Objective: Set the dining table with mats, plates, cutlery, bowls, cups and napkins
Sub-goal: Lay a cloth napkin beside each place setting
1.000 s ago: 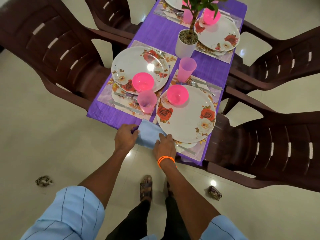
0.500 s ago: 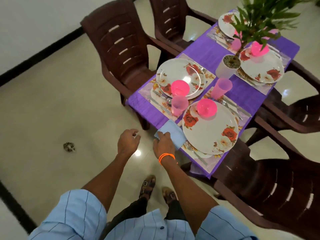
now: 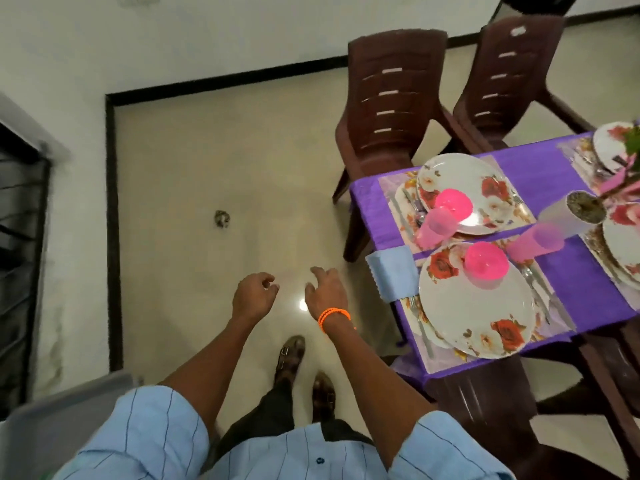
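Note:
A folded light-blue napkin lies on the near-left edge of the purple-clothed table, beside a rose-patterned plate with a pink bowl on it. A second plate carries another pink bowl, with a pink cup in front. Another pink cup lies further right. Cutlery rests on the mats. My left hand and my right hand, with an orange wristband, hang over the floor left of the table, fingers loosely curled, holding nothing.
Two brown plastic chairs stand at the table's far side and another sits at the near side. A potted plant stands mid-table. A small crumpled object lies on the tiled floor. A dark window grille is on the left.
Both hands have let go of the blue napkin and drawn back left from the table edge. The view has swung left, putting the table at the right.

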